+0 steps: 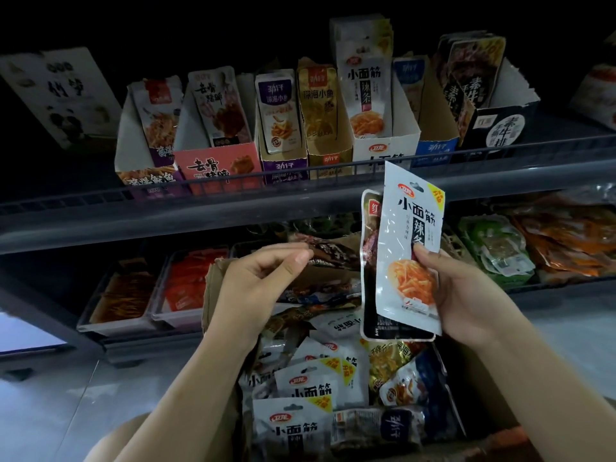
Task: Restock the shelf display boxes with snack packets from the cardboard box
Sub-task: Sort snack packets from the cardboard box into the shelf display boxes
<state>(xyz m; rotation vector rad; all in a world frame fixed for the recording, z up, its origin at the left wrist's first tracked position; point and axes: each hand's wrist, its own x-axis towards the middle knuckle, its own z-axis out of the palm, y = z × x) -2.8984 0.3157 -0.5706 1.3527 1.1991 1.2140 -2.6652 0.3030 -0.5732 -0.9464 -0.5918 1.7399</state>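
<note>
My right hand [466, 291] grips two snack packets upright: a white packet [410, 235] with orange strips printed on it in front, and a darker packet [370, 261] behind it. My left hand [256, 278] hovers over the cardboard box [216, 295], fingers loosely curled, holding nothing. The box below is full of several mixed packets, many of them the same white kind [300, 388]. On the upper shelf stands a row of display boxes; the white display box [383, 145] with matching packets sits just above the held packets.
A dark wire rail [233, 181] runs along the upper shelf's front edge. Other display boxes hold pink [216, 161], purple [283, 161] and black [500, 128] brands. The lower shelf carries trays [116, 321] of red and orange packets and green packets [493, 248] at right.
</note>
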